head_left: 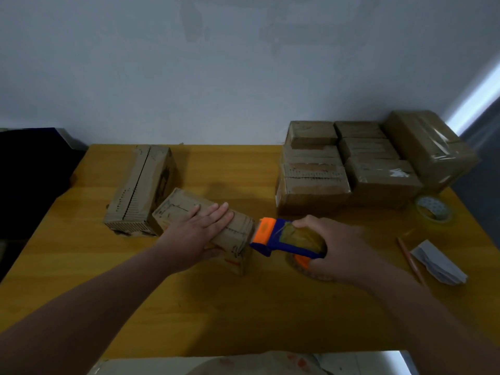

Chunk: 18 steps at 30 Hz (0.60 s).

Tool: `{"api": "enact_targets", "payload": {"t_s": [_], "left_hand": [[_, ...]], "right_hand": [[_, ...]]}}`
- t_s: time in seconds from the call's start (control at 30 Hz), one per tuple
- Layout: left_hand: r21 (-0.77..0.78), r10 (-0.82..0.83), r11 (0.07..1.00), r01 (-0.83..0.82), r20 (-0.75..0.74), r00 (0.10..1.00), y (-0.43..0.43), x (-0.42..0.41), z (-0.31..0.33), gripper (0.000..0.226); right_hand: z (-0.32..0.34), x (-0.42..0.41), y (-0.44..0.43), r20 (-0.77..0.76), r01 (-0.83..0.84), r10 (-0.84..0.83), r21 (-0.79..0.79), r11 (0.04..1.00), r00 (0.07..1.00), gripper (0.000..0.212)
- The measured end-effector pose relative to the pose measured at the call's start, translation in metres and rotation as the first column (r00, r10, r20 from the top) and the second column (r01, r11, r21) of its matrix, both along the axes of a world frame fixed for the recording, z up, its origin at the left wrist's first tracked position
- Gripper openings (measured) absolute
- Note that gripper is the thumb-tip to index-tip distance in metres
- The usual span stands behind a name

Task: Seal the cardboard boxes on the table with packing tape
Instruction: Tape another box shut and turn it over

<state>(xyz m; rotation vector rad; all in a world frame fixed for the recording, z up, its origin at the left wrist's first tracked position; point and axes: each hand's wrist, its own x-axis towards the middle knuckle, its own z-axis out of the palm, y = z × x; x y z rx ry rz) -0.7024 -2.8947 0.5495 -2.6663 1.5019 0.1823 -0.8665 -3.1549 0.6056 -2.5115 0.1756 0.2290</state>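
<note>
Small brown cardboard box [181, 205]: long axis runs left-far to right-near. Left hand [200, 228] presses its top, fingers flat and straight. Right hand [335, 247], just right of the box, grips blue-and-orange plastic tape dispenser [270, 236], nose at the box's right end. The pull probably goes leftward along that axis.

Two cardboard boxes [140, 185] [186, 209] left, at least six taped boxes [313, 196] right, one tape dispenser [273, 236], one tape roll [421, 212], one pencil [408, 255].

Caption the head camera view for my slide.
Left hand steadies a cardboard box while right hand holds tape dispenser at its end.
</note>
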Motion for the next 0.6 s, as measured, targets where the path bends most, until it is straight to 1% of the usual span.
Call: {"api": "enact_targets", "payload": {"t_s": [0.13, 0.2, 0.27, 0.33, 0.47, 0.6], "left_hand": [[-0.017, 0.035, 0.999, -0.036, -0.036, 0.999, -0.014, -0.020, 0.003, 0.089], [-0.019, 0.030, 0.999, -0.031, -0.045, 0.999, -0.025, -0.030, 0.003, 0.087], [-0.043, 0.033, 0.998, -0.034, -0.030, 0.999, -0.031, -0.033, 0.004, 0.084], [-0.049, 0.023, 0.999, -0.024, -0.022, 0.999, -0.030, -0.029, 0.003, 0.082], [-0.008, -0.006, 1.000, 0.006, -0.008, 1.000, -0.026, -0.020, 0.000, 0.081], [-0.015, 0.003, 1.000, -0.003, -0.016, 1.000, -0.027, -0.018, -0.001, 0.083]], "right_hand": [[-0.009, 0.006, 0.010, -0.010, 0.015, -0.015, -0.037, 0.999, 1.000, 0.068], [-0.014, 0.007, 0.010, 0.009, 0.021, -0.020, -0.084, 0.996, 1.000, 0.067], [-0.017, 0.009, 0.009, 0.022, 0.032, -0.030, -0.087, 0.996, 0.999, 0.065], [-0.017, 0.011, 0.010, 0.030, 0.037, -0.036, -0.063, 0.997, 0.999, 0.063], [-0.013, 0.009, 0.010, 0.037, 0.047, -0.046, -0.025, 0.999, 0.998, 0.064], [0.005, 0.000, -0.004, 0.061, 0.028, -0.035, 0.113, 0.993, 0.998, 0.063]]}}
